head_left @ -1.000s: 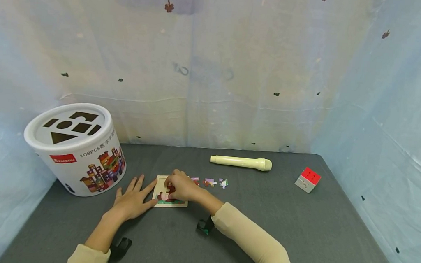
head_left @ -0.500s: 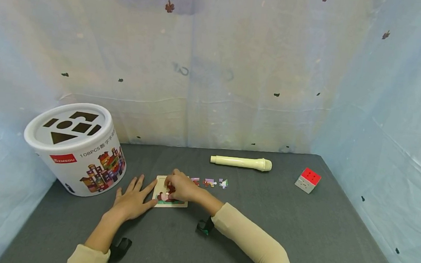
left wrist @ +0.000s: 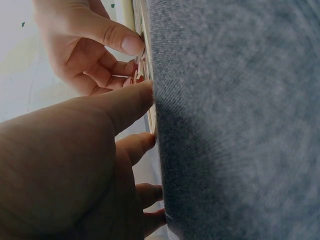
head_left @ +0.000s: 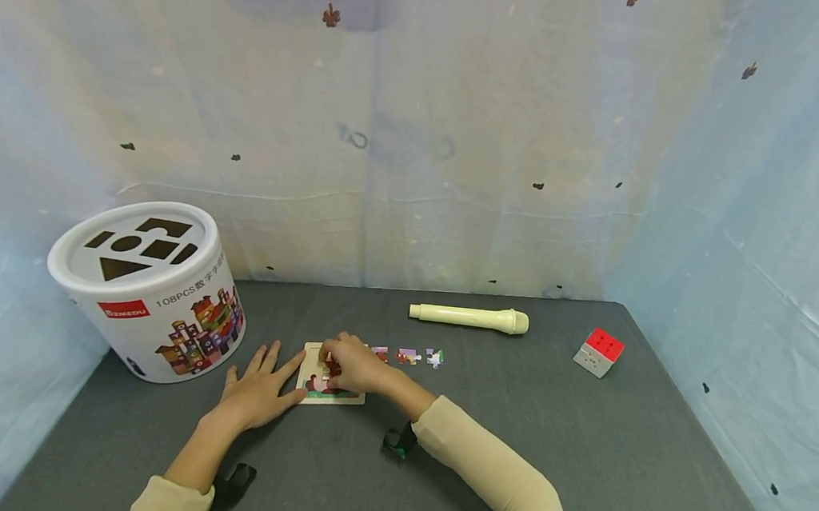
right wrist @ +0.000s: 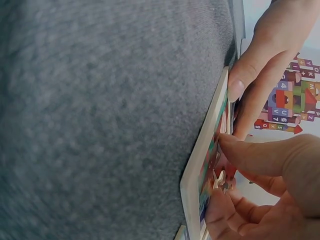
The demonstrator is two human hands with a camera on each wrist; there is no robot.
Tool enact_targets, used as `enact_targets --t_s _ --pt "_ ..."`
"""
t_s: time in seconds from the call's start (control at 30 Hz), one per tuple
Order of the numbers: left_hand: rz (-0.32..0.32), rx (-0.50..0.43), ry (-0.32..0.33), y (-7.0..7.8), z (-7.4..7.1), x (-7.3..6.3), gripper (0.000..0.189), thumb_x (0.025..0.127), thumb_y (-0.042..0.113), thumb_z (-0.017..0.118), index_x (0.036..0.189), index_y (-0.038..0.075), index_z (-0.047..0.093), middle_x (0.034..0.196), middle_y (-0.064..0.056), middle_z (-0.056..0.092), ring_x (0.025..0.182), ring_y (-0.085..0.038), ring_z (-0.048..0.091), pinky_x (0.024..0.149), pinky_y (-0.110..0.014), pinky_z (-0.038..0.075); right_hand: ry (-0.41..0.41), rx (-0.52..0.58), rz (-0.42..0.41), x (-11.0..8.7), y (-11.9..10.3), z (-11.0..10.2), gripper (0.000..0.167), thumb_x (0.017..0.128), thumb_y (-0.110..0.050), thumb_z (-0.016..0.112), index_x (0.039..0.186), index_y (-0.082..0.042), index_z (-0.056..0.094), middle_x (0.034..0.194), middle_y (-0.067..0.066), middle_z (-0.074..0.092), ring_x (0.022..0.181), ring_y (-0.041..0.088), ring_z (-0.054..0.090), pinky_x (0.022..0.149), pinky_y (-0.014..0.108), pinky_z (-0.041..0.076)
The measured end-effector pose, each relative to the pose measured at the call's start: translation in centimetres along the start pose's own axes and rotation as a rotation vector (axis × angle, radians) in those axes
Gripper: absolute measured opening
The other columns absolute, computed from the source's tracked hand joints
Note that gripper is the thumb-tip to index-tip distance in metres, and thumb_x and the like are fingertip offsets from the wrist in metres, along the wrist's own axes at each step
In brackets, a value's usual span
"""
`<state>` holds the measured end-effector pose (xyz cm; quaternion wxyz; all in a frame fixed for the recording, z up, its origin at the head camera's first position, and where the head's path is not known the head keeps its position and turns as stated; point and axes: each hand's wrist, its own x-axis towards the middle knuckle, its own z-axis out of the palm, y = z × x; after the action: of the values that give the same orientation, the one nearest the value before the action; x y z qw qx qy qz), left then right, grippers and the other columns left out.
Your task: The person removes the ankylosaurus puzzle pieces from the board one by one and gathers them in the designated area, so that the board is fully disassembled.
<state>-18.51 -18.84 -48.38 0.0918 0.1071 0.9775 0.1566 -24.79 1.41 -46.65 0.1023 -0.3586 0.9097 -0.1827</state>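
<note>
Within the pinching right grip sat a pale-edged jigsaw piece.
Beneath lay a cream-framed puzzle board, left grip outspread.

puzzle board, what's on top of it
On the puzzle board, pink and green printing shows at the near side; the left hand touches its left edge. The right hand hides the far right part.

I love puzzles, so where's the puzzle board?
In the head view, the puzzle board lies left of centre on the table, with the left hand at its left edge and the right hand over it.
</note>
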Motion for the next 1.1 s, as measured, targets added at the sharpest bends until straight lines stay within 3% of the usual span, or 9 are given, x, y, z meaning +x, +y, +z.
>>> enact_targets --t_s 0.33,0.73,1.1 --pt "-0.006 0.005 -0.004 -0.14 0.11 0.05 0.074 0.098 0.053 0.056 0.158 0.017 0.032 0.16 -0.032 0.014 0.145 -0.054 0.011 0.101 -0.082 0.009 0.012 0.048 -0.03 -0.07 0.22 0.0 0.021 0.091 -0.008 0.074 0.109 -0.011 0.063 0.098 0.002 0.056 0.084 0.012 0.046 0.073 0.024 0.041" --pt "-0.003 -0.008 0.002 -0.4 0.37 0.23 0.076 0.097 0.057 0.053 0.158 0.017 0.032 0.16 -0.032 0.014 0.145 -0.054 0.011 0.101 -0.082 0.008 -0.002 0.024 -0.058 -0.02 -0.03 0.11 0.025 0.091 -0.005 0.072 0.112 -0.012 0.061 0.103 0.002 0.058 0.087 0.012 0.049 0.076 0.024 0.042" --pt "-0.015 -0.017 -0.005 -0.07 -0.05 0.01 0.076 0.097 0.055 0.056 0.158 0.017 0.033 0.16 -0.032 0.014 0.146 -0.053 0.011 0.102 -0.082 0.007 0.001 0.155 -0.045 0.08 0.09 0.61 0.026 0.091 0.001 0.071 0.11 -0.009 0.058 0.084 -0.002 0.061 0.067 0.006 0.049 0.06 0.018 0.038"
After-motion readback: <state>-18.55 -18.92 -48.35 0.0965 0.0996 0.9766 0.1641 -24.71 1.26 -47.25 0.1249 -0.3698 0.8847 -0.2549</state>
